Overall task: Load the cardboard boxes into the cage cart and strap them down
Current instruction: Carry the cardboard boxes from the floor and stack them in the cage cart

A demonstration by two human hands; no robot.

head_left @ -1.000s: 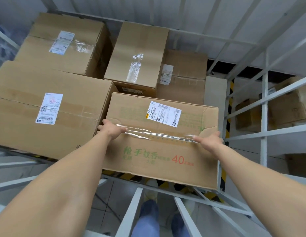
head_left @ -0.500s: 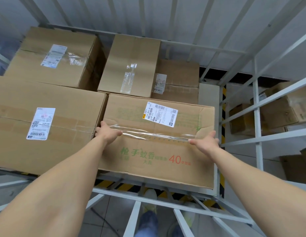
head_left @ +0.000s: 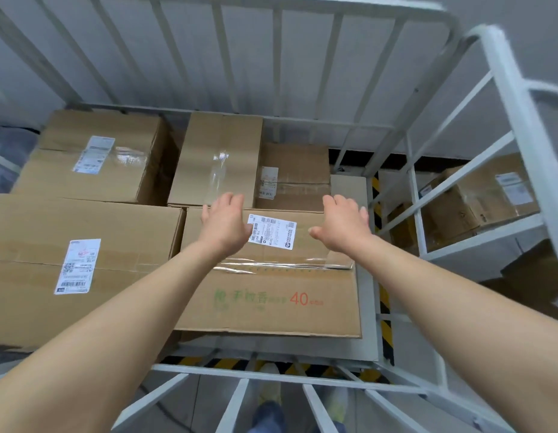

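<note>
1. We see the left hand [head_left: 223, 228] and the right hand [head_left: 343, 228] spread open, holding nothing, above the far half of the printed box [head_left: 271, 295].
2. That box, with green and red print and a shipping label [head_left: 273, 231], lies flat at the near right of the cage cart [head_left: 333, 29].
3. A large labelled box [head_left: 81, 264] sits just left of it.
4. Three more boxes line the far side: a left one [head_left: 96, 154], a middle one [head_left: 218, 157], a lower right one [head_left: 294, 173].
</note>
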